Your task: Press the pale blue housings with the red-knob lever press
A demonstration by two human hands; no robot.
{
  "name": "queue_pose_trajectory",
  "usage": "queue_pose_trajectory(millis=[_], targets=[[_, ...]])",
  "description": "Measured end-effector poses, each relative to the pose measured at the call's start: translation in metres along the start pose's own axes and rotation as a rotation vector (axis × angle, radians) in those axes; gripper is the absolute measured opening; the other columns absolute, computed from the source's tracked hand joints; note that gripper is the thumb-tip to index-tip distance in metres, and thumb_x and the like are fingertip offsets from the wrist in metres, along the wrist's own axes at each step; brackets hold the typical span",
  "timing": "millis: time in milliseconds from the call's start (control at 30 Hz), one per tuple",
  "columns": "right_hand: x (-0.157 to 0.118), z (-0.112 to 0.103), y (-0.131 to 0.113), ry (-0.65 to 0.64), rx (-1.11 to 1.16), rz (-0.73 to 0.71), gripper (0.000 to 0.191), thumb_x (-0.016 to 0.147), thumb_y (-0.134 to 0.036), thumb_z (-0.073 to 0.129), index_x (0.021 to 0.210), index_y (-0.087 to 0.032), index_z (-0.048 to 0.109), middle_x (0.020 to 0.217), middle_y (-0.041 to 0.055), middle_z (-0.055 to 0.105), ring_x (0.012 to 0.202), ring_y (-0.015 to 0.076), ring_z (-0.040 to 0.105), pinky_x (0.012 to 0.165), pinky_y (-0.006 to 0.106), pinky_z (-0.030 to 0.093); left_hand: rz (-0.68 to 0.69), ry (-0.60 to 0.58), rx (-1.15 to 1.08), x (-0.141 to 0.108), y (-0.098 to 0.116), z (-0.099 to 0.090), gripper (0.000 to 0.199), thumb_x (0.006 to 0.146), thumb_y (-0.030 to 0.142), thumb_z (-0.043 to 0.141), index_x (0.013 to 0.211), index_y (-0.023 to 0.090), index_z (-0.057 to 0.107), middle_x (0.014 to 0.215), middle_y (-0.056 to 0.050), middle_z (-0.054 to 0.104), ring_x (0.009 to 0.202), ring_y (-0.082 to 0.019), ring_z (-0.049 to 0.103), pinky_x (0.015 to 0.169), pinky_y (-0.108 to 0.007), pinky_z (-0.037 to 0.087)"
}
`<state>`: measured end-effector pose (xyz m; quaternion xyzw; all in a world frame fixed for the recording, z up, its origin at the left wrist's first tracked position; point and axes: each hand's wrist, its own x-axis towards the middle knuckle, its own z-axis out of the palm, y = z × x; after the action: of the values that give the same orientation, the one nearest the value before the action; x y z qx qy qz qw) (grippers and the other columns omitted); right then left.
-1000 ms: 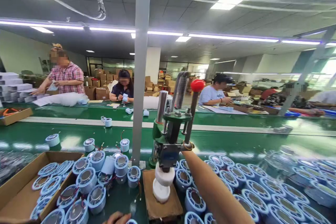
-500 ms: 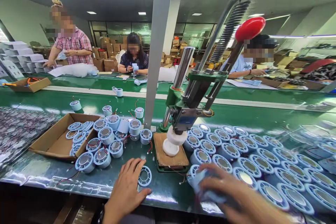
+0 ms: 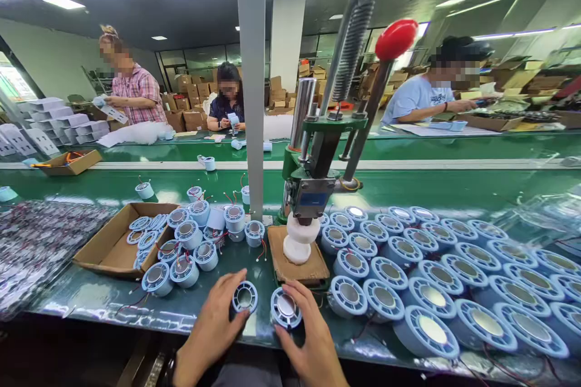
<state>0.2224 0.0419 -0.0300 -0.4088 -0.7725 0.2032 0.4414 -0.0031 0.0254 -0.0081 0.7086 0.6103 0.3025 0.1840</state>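
Near the front edge of the green bench, my left hand (image 3: pixel 216 320) has its thumb and fingers around a light blue ring (image 3: pixel 245 297). To its right, my right hand (image 3: pixel 311 332) grips a round light blue part with a silver centre (image 3: pixel 286 308). Just behind the right hand is a green hand press (image 3: pixel 313 190) with a red knob; its white upper pad hangs over a white round holder (image 3: pixel 296 250) on a brown board. Blue cylinders with red wires (image 3: pixel 183 270) are heaped left of the press.
Rows of blue cylinders (image 3: pixel 426 326) cover the bench on the right. A cardboard box (image 3: pixel 106 254) with blue rings lies at the left. A grey post (image 3: pixel 253 91) rises behind the press. Three people work across the bench.
My right hand has moved left from the rows, bringing a blue part beside the ring. My left hand stays at the ring. The view has shifted slightly.
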Motion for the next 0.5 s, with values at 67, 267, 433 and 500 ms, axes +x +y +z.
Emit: queue_pose_trajectory(millis=[67, 267, 433, 500], targets=[[0.0, 0.016, -0.004, 0.06, 0.023, 0.019, 0.059, 0.079, -0.01, 0.059, 0.135, -0.022, 0.05, 0.131, 0.0089, 0.059, 0.123, 0.02, 0.06, 0.103, 0.031, 0.052, -0.026, 0.128, -0.036, 0.002, 0.009, -0.005, 0.053, 0.093, 0.027, 0.054, 0.145, 0.02, 0.044, 0.112, -0.01, 0.071, 0.106, -0.025, 0.067, 0.098, -0.046, 0.055], [0.013, 0.029, -0.009, 0.031, 0.143, 0.068, 0.056, 0.076, -0.008, 0.06, 0.13, -0.019, 0.054, 0.126, 0.0076, 0.064, 0.116, 0.0188, 0.064, 0.102, 0.029, 0.053, 0.336, 0.303, 0.002, -0.026, 0.012, 0.011, 0.025, 0.097, 0.019, 0.051, 0.116, 0.026, 0.065, 0.105, -0.005, 0.072, 0.1, -0.021, 0.067, 0.09, -0.035, 0.056], [0.012, 0.016, -0.005, -0.073, 0.229, 0.193, 0.057, 0.073, -0.011, 0.065, 0.13, -0.018, 0.056, 0.125, 0.0085, 0.064, 0.116, 0.0207, 0.063, 0.104, 0.033, 0.051, 0.384, -0.36, 0.067, -0.077, -0.02, 0.097, 0.027, 0.09, 0.04, 0.061, 0.114, 0.029, 0.068, 0.114, -0.005, 0.072, 0.103, -0.025, 0.067, 0.091, -0.04, 0.055], [0.013, 0.012, -0.006, -0.093, 0.251, 0.209, 0.057, 0.074, -0.012, 0.064, 0.13, -0.019, 0.057, 0.126, 0.0089, 0.063, 0.119, 0.0209, 0.062, 0.105, 0.033, 0.05, 0.121, -0.597, 0.184, -0.083, -0.023, 0.122, 0.038, 0.085, 0.043, 0.067, 0.119, 0.027, 0.068, 0.121, -0.009, 0.07, 0.109, -0.032, 0.065, 0.096, -0.049, 0.053]])
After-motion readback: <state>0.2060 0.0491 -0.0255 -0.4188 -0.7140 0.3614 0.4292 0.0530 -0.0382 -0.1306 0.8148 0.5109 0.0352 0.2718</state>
